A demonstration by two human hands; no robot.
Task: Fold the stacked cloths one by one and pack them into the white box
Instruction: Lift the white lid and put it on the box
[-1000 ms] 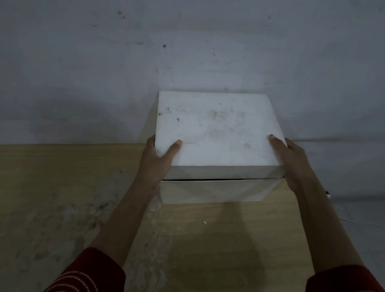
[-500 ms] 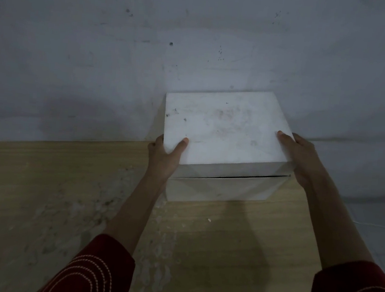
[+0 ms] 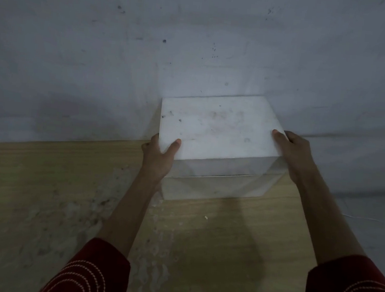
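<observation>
Though apart, hands [image 3: 158, 160] [image 3: 294, 154] on box lid [image 3: 219, 132]

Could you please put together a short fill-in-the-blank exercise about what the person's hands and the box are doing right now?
1. The left hand and right hand grip the lid from opposite sides, each with its ____ resting on top.
2. The white box stands on a ____ table.
3. The person's sleeves are dark ____ with pale stitched curves.

Missing words: thumb; wooden; red.
</observation>
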